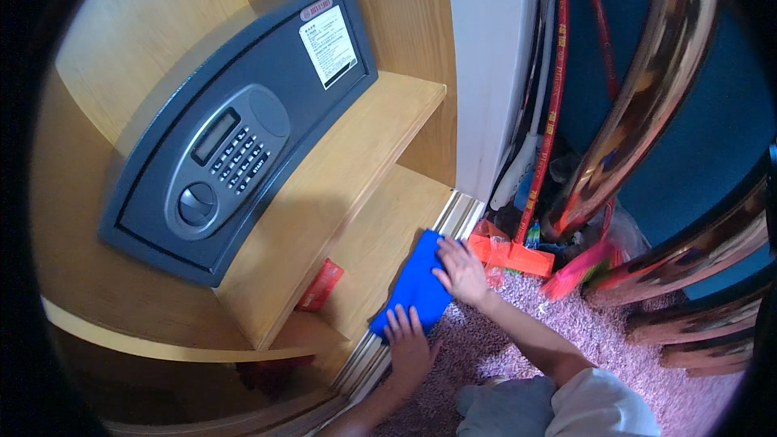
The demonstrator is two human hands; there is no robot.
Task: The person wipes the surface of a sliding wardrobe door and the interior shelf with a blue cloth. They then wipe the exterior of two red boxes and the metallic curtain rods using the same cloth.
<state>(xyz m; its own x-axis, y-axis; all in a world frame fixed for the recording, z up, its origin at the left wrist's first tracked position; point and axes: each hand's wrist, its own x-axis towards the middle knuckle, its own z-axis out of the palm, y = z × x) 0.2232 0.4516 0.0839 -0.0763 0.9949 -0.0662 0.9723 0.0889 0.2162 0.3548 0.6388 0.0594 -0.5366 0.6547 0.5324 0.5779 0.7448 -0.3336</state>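
Observation:
A bright blue folded cloth point(421, 287) lies across the sliding-door track point(374, 362) at the front edge of the cabinet floor. My left hand point(410, 350) rests on its near end, fingers stretched out and a little apart. On the far end lies my right hand point(463, 269), its fingers spread over the cloth's corner. Neither hand grips anything; both press or rest on top. Between them the middle of the cloth shows.
A dark grey safe point(299, 113) with a keypad stands on the wooden shelf point(340, 194) above. Under that shelf is a small red box point(321, 285). To the right are a red-handled broom point(514, 255), a pink brush point(579, 271) and shiny copper-coloured curved bars point(639, 113) above purple carpet point(518, 332).

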